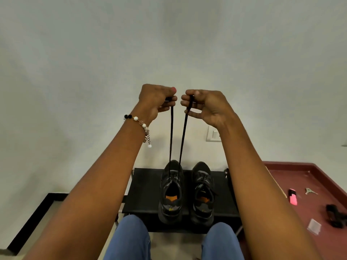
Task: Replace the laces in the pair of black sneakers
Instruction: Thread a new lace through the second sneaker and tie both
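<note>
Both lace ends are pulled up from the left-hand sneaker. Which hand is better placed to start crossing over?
Neither clearly: left hand and right hand each pinch one end of the lace at equal height above the sneaker.

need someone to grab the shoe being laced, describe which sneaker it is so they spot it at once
On the black stool by the person's knees stand two black sneakers. Take the left sneaker: two black lace ends rise taut from it to both raised hands, unlike the right sneaker.
</note>
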{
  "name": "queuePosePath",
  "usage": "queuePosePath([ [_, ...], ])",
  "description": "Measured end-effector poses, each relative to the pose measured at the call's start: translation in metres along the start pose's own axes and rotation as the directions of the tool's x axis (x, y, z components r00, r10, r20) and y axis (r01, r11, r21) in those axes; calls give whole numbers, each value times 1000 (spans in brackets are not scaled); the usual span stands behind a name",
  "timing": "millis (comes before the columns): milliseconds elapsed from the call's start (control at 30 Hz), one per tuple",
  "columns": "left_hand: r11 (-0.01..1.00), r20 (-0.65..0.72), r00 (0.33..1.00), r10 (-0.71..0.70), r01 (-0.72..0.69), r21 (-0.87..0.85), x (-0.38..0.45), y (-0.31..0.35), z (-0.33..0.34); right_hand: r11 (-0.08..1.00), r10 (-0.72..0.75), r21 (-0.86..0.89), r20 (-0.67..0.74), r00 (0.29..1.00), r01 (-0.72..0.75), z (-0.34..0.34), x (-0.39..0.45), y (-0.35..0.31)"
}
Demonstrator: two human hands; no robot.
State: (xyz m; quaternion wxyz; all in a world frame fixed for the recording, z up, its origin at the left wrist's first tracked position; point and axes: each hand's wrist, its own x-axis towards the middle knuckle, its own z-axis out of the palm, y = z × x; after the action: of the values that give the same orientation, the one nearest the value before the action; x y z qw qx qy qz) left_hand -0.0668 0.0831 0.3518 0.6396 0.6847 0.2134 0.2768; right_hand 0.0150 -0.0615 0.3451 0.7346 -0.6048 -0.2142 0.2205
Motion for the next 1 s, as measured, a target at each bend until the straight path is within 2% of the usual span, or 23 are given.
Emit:
queuePosePath([
  [67,990,92,991,-99,108,-91,0,4,-1,998,-40,-36,45,998,42,-1,2,-1],
  [133,974,178,975,-133,162,-158,1,5,-4,986,-131,-104,37,991,134,-3,5,2],
  [200,974,240,962,-126,166,-156,3,4,-7,960,-216,-187,-11,976,210,-5,8,4],
  [333,986,285,956,-76,114,-121,8,0,-12,933,-276,-272,-121,953,236,-1,16,4],
  [467,985,232,972,-39,76,-153,13,-2,-13,890,-324,-385,-151,934,246,3,25,4],
  [567,987,176,984,-32,59,-151,15,-1,-11,896,-315,-368,-130,940,249,4,29,6],
  [767,999,136,991,-8,2,41,22,9,-4,895,-329,-344,-75,941,285,7,34,8],
  [1000,995,153,987,57,-42,-94,37,18,4,922,-340,-236,-106,935,308,10,36,13],
])
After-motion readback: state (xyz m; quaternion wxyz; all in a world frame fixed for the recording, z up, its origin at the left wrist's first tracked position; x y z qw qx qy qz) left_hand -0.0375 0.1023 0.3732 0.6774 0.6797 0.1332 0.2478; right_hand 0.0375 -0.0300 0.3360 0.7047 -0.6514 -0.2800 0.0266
